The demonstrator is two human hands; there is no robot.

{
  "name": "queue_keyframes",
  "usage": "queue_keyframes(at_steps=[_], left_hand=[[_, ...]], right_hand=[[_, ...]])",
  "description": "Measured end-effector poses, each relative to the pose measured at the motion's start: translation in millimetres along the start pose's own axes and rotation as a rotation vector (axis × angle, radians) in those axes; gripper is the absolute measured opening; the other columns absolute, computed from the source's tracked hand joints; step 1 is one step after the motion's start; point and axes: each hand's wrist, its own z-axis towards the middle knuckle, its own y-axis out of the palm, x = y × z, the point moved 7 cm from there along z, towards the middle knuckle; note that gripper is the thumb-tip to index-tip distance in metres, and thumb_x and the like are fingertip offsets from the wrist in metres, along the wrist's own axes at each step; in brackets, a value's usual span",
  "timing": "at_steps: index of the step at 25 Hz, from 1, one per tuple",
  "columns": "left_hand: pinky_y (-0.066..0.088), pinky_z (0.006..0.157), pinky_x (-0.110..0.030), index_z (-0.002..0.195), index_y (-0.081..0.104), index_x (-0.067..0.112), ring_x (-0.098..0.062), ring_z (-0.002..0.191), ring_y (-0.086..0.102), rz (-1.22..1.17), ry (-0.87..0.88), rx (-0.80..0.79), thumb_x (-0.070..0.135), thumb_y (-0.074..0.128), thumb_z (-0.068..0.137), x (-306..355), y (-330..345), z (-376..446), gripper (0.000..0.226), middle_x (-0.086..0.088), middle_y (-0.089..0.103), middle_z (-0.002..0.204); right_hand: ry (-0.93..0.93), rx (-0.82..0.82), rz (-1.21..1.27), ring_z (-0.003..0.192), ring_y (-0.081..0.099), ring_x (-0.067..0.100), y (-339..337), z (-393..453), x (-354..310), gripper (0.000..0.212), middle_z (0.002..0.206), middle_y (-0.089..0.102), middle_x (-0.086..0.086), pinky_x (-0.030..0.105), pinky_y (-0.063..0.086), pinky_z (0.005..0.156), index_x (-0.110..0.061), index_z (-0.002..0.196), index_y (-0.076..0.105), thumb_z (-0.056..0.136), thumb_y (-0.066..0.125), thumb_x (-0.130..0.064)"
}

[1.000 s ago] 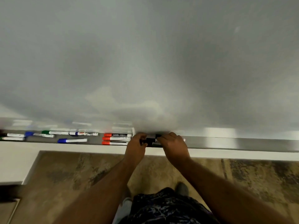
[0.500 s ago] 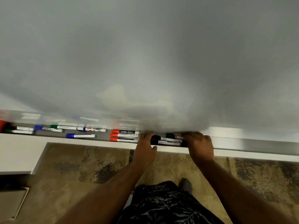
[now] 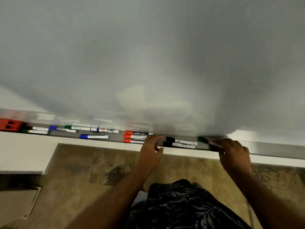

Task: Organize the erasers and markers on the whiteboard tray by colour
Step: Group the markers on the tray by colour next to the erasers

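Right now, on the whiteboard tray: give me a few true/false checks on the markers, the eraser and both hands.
1. Three red-capped markers lie stacked just left of the left hand. True.
2. Two black-capped markers lie between the hands. True.
3. The red eraser sits at the tray's right end. False: it is at the far left.
4. The right hand rests on the floor. False: it is at the tray, by a green-capped marker.
5. All blue-capped markers are grouped beside the black ones. False: they lie left of the red ones.
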Motion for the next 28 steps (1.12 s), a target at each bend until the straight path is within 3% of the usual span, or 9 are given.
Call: queue_keyframes(at_steps=[4, 7, 11, 14, 17, 21, 24, 28], left_hand=[[0.051, 0.067, -0.010, 0.112, 0.062, 0.041, -0.005, 0.083, 0.064, -0.017, -0.013, 0.110, 0.011, 0.070, 0.085, -27, -59, 2, 0.041, 0.021, 0.062, 0.103], [0.054, 0.071, -0.012, 0.106, 0.065, 0.037, 0.002, 0.087, 0.064, -0.026, -0.066, 0.190, 0.009, 0.071, 0.089, -57, -119, 10, 0.033, 0.021, 0.063, 0.104], [0.050, 0.072, -0.010, 0.097, 0.062, 0.049, 0.003, 0.088, 0.065, -0.013, -0.117, 0.263, 0.011, 0.070, 0.091, -99, -199, 15, 0.039, 0.023, 0.065, 0.105], [0.054, 0.079, -0.025, 0.104, 0.068, 0.033, 0.000, 0.087, 0.064, -0.021, -0.223, 0.364, 0.012, 0.072, 0.090, -140, -256, 11, 0.025, 0.009, 0.069, 0.104], [0.057, 0.089, -0.031, 0.111, 0.071, 0.021, -0.008, 0.097, 0.064, 0.010, -0.290, 0.429, 0.014, 0.072, 0.091, -180, -312, 10, 0.021, 0.003, 0.070, 0.112], [0.056, 0.096, -0.041, 0.114, 0.072, 0.017, -0.021, 0.109, 0.063, 0.123, -0.377, 0.517, 0.012, 0.072, 0.088, -221, -374, 10, 0.026, -0.004, 0.066, 0.120], [0.052, 0.098, -0.044, 0.115, 0.070, 0.016, -0.029, 0.112, 0.060, 0.181, -0.441, 0.557, 0.014, 0.071, 0.088, -251, -420, 9, 0.027, -0.008, 0.063, 0.124], [0.048, 0.100, -0.043, 0.120, 0.070, 0.011, -0.034, 0.118, 0.055, 0.322, -0.397, 0.549, 0.011, 0.066, 0.093, -272, -469, 22, 0.027, -0.011, 0.065, 0.128]], right_hand=[[-0.115, 0.056, 0.135, 0.092, 0.066, 0.031, 2, 1, -56, 0.019, 0.104, 0.073, 0.002, 0.042, 0.050, 0.077, -0.023, 0.107, 0.070, 0.088, 0.073, -0.020], [-0.281, 0.058, 0.309, 0.086, 0.069, 0.026, 2, 10, -153, 0.020, 0.100, 0.075, 0.003, 0.035, 0.053, 0.072, -0.020, 0.108, 0.073, 0.088, 0.076, -0.018], [-0.472, -0.057, 0.474, 0.086, 0.064, 0.013, 6, 19, -291, 0.019, 0.099, 0.073, -0.006, 0.024, 0.047, 0.074, -0.023, 0.109, 0.074, 0.091, 0.075, -0.019], [-0.592, -0.209, 0.540, 0.089, 0.061, 0.008, 18, 18, -376, 0.017, 0.100, 0.069, -0.014, 0.026, 0.050, 0.078, -0.026, 0.110, 0.074, 0.094, 0.072, -0.023], [-0.661, -0.309, 0.544, 0.097, 0.063, 0.012, 33, 15, -439, 0.020, 0.106, 0.069, -0.013, 0.029, 0.049, 0.083, -0.027, 0.113, 0.072, 0.093, 0.070, -0.025], [-0.693, -0.427, 0.487, 0.109, 0.059, 0.007, 58, 13, -488, 0.028, 0.124, 0.068, -0.013, 0.028, 0.047, 0.097, -0.031, 0.123, 0.069, 0.095, 0.070, -0.030], [-0.722, -0.492, 0.444, 0.105, 0.050, -0.002, 75, 8, -509, 0.030, 0.128, 0.065, -0.014, 0.024, 0.044, 0.096, -0.034, 0.124, 0.066, 0.095, 0.069, -0.031], [-0.706, -0.499, 0.428, 0.105, 0.050, -0.002, 80, 5, -508, 0.028, 0.125, 0.064, -0.013, 0.026, 0.047, 0.097, -0.035, 0.121, 0.067, 0.094, 0.070, -0.030]])
